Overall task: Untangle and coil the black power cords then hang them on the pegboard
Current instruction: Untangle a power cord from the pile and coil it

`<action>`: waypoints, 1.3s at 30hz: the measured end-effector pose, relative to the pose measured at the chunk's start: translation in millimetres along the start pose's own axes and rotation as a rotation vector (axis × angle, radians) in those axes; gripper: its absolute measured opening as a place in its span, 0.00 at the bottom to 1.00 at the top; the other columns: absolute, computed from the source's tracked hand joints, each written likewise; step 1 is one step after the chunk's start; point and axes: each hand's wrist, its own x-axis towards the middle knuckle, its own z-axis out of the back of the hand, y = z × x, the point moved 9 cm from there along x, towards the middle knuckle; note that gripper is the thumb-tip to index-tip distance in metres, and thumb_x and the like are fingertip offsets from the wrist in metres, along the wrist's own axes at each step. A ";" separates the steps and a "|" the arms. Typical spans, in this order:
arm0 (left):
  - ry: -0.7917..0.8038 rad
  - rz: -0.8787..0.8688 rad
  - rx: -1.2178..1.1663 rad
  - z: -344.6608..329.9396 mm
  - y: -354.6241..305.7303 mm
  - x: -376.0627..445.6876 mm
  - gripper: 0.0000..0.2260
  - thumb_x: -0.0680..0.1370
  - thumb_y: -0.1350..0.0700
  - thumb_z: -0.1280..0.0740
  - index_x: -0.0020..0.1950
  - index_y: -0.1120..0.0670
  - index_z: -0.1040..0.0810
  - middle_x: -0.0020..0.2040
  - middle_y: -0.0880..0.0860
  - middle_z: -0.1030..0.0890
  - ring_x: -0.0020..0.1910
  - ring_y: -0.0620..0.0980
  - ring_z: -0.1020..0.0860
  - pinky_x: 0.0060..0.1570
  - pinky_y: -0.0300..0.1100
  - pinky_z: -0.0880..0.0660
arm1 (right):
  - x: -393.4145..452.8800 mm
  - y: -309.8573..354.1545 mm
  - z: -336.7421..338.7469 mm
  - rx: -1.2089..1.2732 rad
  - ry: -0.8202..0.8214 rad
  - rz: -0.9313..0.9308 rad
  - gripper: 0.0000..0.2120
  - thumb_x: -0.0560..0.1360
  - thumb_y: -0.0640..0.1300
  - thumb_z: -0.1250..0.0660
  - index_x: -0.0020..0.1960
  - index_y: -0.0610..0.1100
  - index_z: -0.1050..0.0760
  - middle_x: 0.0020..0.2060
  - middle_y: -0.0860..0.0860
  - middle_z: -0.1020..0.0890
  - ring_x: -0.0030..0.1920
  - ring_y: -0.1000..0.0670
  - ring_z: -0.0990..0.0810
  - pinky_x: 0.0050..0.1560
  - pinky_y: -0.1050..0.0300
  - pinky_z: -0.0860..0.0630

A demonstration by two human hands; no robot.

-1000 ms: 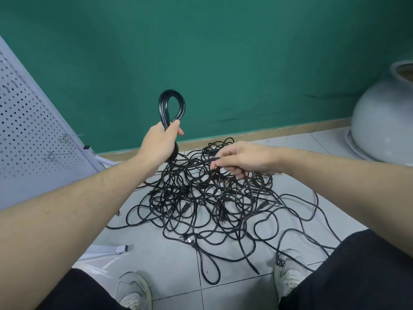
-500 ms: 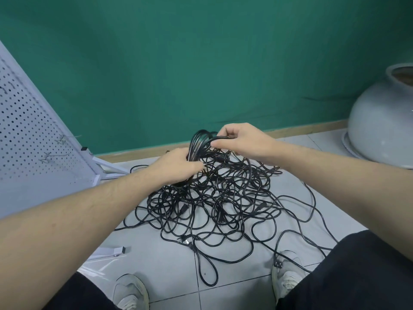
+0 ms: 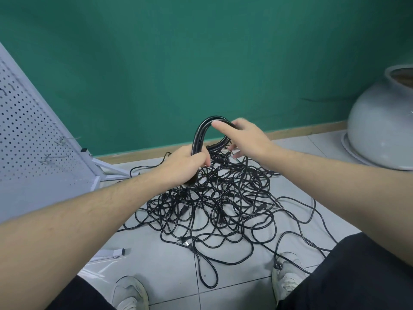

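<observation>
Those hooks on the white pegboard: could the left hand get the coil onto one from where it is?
Probably yes. The hooks stick out to the left of the left hand, with nothing between, but the coil trails into the tangled pile.

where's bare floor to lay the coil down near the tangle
Bare tile lies between the tangle and the near left shoe, beside the pegboard foot. Another patch lies right of the tangle, before the grey pot. The middle is crowded with cords, and strays run to the right shoe. The left hand holds the coil.
</observation>
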 end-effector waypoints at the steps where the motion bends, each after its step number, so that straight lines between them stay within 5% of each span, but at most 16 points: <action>1: 0.004 0.003 -0.015 -2.4 -0.5 -1.1 0.12 0.68 0.49 0.43 0.41 0.47 0.21 0.36 0.42 0.23 0.36 0.45 0.27 0.41 0.45 0.34 | -1.3 -1.0 -7.6 0.077 0.043 -0.021 0.24 0.73 0.68 0.32 0.52 0.47 0.21 0.48 0.52 0.16 0.44 0.51 0.16 0.50 0.48 0.16; 5: -0.001 -0.011 -0.114 -8.4 -12.0 -4.5 0.12 0.68 0.50 0.44 0.37 0.43 0.20 0.37 0.44 0.22 0.40 0.50 0.25 0.46 0.49 0.28 | -5.5 21.0 -16.4 0.510 0.069 0.031 0.12 0.79 0.52 0.30 0.46 0.44 0.21 0.36 0.49 0.16 0.44 0.48 0.16 0.57 0.44 0.20; 7: -0.001 -0.017 -0.191 -10.3 -18.6 -3.7 0.13 0.70 0.53 0.44 0.37 0.43 0.19 0.44 0.49 0.23 0.39 0.50 0.24 0.41 0.45 0.27 | -9.0 30.9 -20.5 0.715 0.073 0.017 0.13 0.80 0.50 0.31 0.41 0.44 0.28 0.28 0.50 0.25 0.36 0.47 0.19 0.49 0.44 0.22; 9: 0.009 -0.009 -0.226 -13.0 -20.8 -2.7 0.14 0.75 0.57 0.43 0.38 0.46 0.20 0.39 0.51 0.29 0.32 0.48 0.30 0.29 0.39 0.33 | -10.8 34.8 -24.9 0.857 0.076 -0.022 0.15 0.80 0.50 0.31 0.40 0.47 0.33 0.24 0.53 0.36 0.27 0.51 0.30 0.40 0.50 0.28; 12: 0.035 0.006 -0.282 -15.6 -22.7 -2.2 0.15 0.78 0.63 0.46 0.42 0.51 0.22 0.36 0.54 0.27 0.24 0.43 0.30 0.24 0.35 0.41 | -10.4 37.7 -26.0 0.893 0.078 -0.049 0.17 0.79 0.50 0.30 0.39 0.51 0.36 0.25 0.55 0.41 0.26 0.52 0.38 0.34 0.56 0.38; 15: 0.068 0.040 -0.382 -19.6 -20.7 -1.8 0.15 0.79 0.64 0.46 0.42 0.51 0.22 0.38 0.52 0.21 0.38 0.47 0.18 0.25 0.34 0.38 | -9.5 39.2 -24.4 0.834 0.091 -0.027 0.16 0.80 0.53 0.32 0.39 0.50 0.34 0.26 0.54 0.36 0.29 0.52 0.34 0.35 0.57 0.35; 17: 0.045 0.053 -0.406 -17.9 -14.8 0.9 0.16 0.78 0.64 0.44 0.38 0.49 0.22 0.34 0.50 0.23 0.39 0.51 0.18 0.34 0.38 0.25 | -12.0 39.3 -27.8 0.802 0.169 -0.039 0.18 0.81 0.61 0.38 0.42 0.48 0.30 0.32 0.51 0.25 0.35 0.49 0.26 0.38 0.54 0.30; 18: 0.026 0.051 -0.422 -15.5 -12.0 2.7 0.17 0.78 0.64 0.44 0.37 0.49 0.22 0.32 0.49 0.24 0.36 0.50 0.18 0.47 0.47 0.19 | -12.5 36.0 -30.0 0.809 0.206 -0.056 0.21 0.81 0.64 0.43 0.46 0.47 0.27 0.38 0.48 0.20 0.40 0.47 0.22 0.41 0.53 0.27; 20: -0.021 0.052 -0.463 -9.1 -9.8 3.6 0.17 0.78 0.64 0.44 0.36 0.49 0.22 0.30 0.50 0.27 0.28 0.47 0.22 0.62 0.63 0.23 | -8.5 22.9 -34.4 0.805 0.266 -0.069 0.24 0.82 0.61 0.50 0.58 0.44 0.25 0.50 0.44 0.17 0.49 0.46 0.19 0.52 0.48 0.23; 22: -0.099 0.038 -0.528 1.1 -11.8 4.1 0.18 0.77 0.65 0.44 0.35 0.49 0.22 0.30 0.49 0.27 0.25 0.46 0.24 0.58 0.62 0.21 | -7.3 9.2 -43.2 0.589 0.360 -0.044 0.21 0.81 0.53 0.50 0.64 0.46 0.26 0.55 0.47 0.16 0.57 0.47 0.18 0.63 0.44 0.27; 25: -0.195 0.009 -0.677 15.3 -19.3 3.6 0.17 0.76 0.65 0.45 0.35 0.49 0.23 0.36 0.50 0.30 0.27 0.46 0.29 0.39 0.46 0.23 | -25.1 -18.0 -69.1 -0.066 0.619 0.000 0.13 0.80 0.47 0.37 0.64 0.52 0.24 0.61 0.57 0.19 0.63 0.54 0.22 0.65 0.51 0.30; 28: -0.234 -0.005 -0.760 22.9 -20.5 4.3 0.09 0.71 0.60 0.40 0.36 0.49 0.22 0.37 0.50 0.31 0.30 0.48 0.33 0.46 0.51 0.33 | -39.3 -41.6 -88.6 -0.472 0.774 0.080 0.06 0.76 0.49 0.32 0.53 0.51 0.23 0.54 0.50 0.17 0.54 0.50 0.20 0.59 0.50 0.25; 33: -0.386 0.015 -0.561 41.3 -9.5 6.1 0.13 0.75 0.58 0.42 0.40 0.45 0.20 0.36 0.49 0.33 0.30 0.48 0.36 0.36 0.44 0.36 | -39.2 -32.0 -84.9 -0.496 0.745 0.074 0.15 0.80 0.51 0.32 0.38 0.46 0.30 0.26 0.55 0.24 0.27 0.57 0.26 0.33 0.64 0.31; 35: -0.430 0.041 -0.421 50.2 -1.6 8.1 0.13 0.78 0.59 0.43 0.45 0.46 0.21 0.34 0.49 0.33 0.30 0.48 0.35 0.32 0.42 0.38 | -33.6 -26.3 -76.0 -0.503 0.704 0.088 0.19 0.81 0.52 0.33 0.35 0.47 0.34 0.23 0.54 0.26 0.25 0.55 0.26 0.34 0.61 0.30; 39: -0.414 0.081 -0.156 56.2 11.3 12.3 0.13 0.81 0.59 0.43 0.49 0.47 0.20 0.36 0.47 0.29 0.36 0.46 0.30 0.39 0.43 0.35 | -26.7 -19.7 -61.4 -0.506 0.681 0.121 0.20 0.80 0.51 0.32 0.33 0.47 0.33 0.26 0.54 0.28 0.29 0.53 0.26 0.37 0.64 0.26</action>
